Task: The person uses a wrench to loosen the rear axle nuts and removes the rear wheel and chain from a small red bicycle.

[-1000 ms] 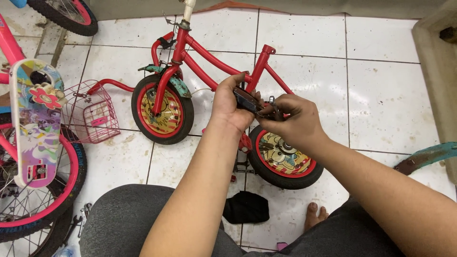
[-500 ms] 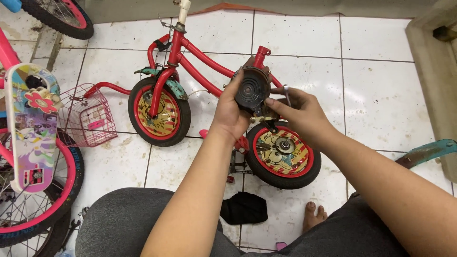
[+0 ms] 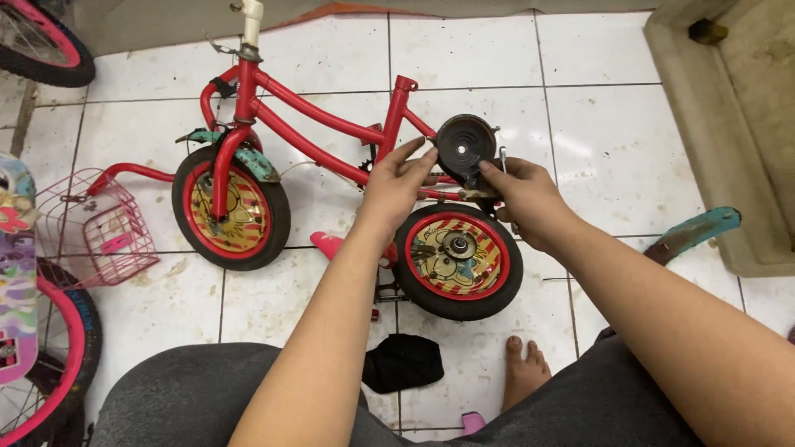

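Head view: both hands are up over a small red bike (image 3: 331, 124) lying on its side on white floor tiles (image 3: 596, 157). They share one part — a dark round drum-shaped disc (image 3: 465, 147), face turned toward the camera, with a small centre hole and a metal bracket or arm hanging off its lower right edge.

Left hand (image 3: 396, 184): fingers extended, tips pressed on the disc's left rim. A light pinch, not a full wrap.

Right hand (image 3: 523, 197): closed on the bracket side, thumb on the disc's lower edge, the other fingers curled behind it. A thin bright metal piece shows just beside them; I can't tell what it is.

The disc is held in the air, just above the rear wheel (image 3: 460, 263) and clear of it. The wheel hub is exposed, a nut or axle end showing at the centre of the yellow patterned wheel cover.

My read: the step is inspection or orientation of the loose disc, with the part off the bike and being lined up by hand. Any next move calls for a firm two-hand hold and keeping the bracket from swinging — the left-hand grip is fingertip only.

Around it: front wheel (image 3: 231, 207) with a teal fender, pink wire basket (image 3: 95, 232) at left, part of another bike (image 3: 33, 356) at the left edge, black cloth (image 3: 403, 362) near a bare foot (image 3: 523, 372), teal fender piece (image 3: 691, 233) at right.
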